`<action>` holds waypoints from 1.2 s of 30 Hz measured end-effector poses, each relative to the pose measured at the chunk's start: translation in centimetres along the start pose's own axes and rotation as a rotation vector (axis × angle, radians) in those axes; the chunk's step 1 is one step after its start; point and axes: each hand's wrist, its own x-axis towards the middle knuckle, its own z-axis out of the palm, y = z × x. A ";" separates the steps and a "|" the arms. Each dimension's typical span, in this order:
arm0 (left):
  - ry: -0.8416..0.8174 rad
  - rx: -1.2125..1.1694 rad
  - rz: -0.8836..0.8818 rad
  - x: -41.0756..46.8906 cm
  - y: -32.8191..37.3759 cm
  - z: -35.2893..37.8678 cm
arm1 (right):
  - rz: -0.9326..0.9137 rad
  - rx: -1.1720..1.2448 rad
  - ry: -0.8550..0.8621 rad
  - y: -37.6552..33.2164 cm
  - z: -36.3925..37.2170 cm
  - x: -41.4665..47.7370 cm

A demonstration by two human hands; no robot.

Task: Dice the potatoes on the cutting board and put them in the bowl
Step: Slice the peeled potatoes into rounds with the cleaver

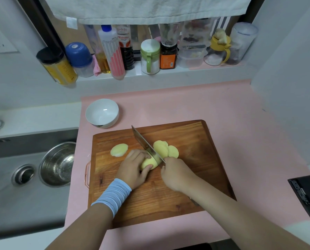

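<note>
On the wooden cutting board [195, 141], near its middle, I see the uncut potato chunk [149, 163] lying with its cut face towards the blade of the knife [144, 144]. From my remote seat the left hand [134, 168] plainly grips this chunk, fingers curled over its top and the thumb pressed against its near side, with a pale blue wristband [112, 194] round the wrist. The right hand [175, 175] is closed round the knife's handle, which the hand itself hides from me; the blade runs from it away and to the left, edge down on the chunk, just beside the left fingertips. Just right of the blade a few cut slices [166, 149] lie overlapping one another on the wood. A separate flat slice [119, 150] rests on the left part of the board, near the left hand but apart from it; whether it is one slice or two stacked I cannot tell. All the potato I can see is on the board. The white bowl [96, 114] stands upright beyond the board's far left corner, apart from it, on the pink mat [240, 123] that lies under both. Left of the mat is a grey sink [6, 177] with a steel bowl [58, 165] standing in it beside the drain. Along the ledge at the back stands a row of bottles and jars [150, 56], a pale towel [150, 8] hangs above them, and a black box [306, 193] juts in at the right edge
</note>
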 end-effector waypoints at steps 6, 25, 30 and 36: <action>-0.010 -0.005 -0.002 0.0 0.0 0.0 | 0.009 0.023 0.035 1.2 0.4 -1.0; -0.014 -0.006 0.004 0.2 0.0 -0.2 | -0.041 0.066 0.081 1.8 2.0 0.9; -0.023 -0.007 0.018 0.0 0.0 -0.3 | -0.024 0.058 0.054 1.4 1.3 1.5; -0.042 0.037 0.037 0.0 0.1 -0.6 | -0.027 0.057 0.088 1.2 0.8 -0.1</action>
